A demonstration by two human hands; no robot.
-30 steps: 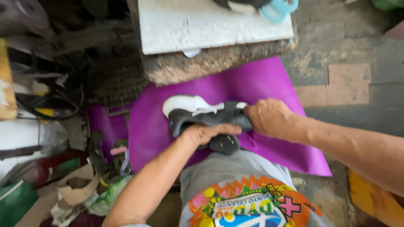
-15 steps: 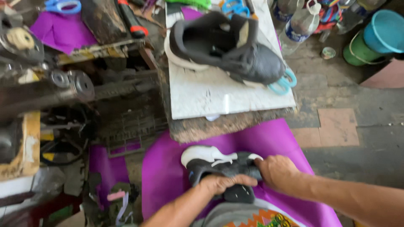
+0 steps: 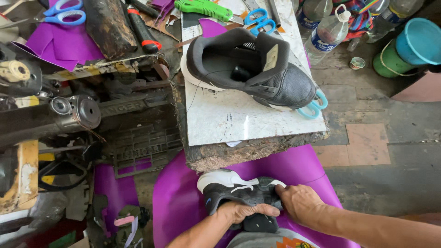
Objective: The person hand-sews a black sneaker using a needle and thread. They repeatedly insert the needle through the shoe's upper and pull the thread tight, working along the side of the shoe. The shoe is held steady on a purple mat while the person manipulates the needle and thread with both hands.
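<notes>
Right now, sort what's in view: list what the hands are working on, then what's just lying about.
In hand:
- left hand and right hand gripping the black-and-white shoe
- purple sheet under it

Lying about:
- second black shoe on the white board
- green utility knife
- blue scissors
- plastic bottle
- blue bucket

Black-and-white shoe (image 3: 234,190) on purple sheet (image 3: 179,206); turquoise bucket (image 3: 420,41).

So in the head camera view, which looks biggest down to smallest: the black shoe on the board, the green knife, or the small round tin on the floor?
1. Black shoe on the board
2. Green knife
3. Small round tin

The tin sits lower, farther from the camera, but it still looks clearly smallest.
</notes>
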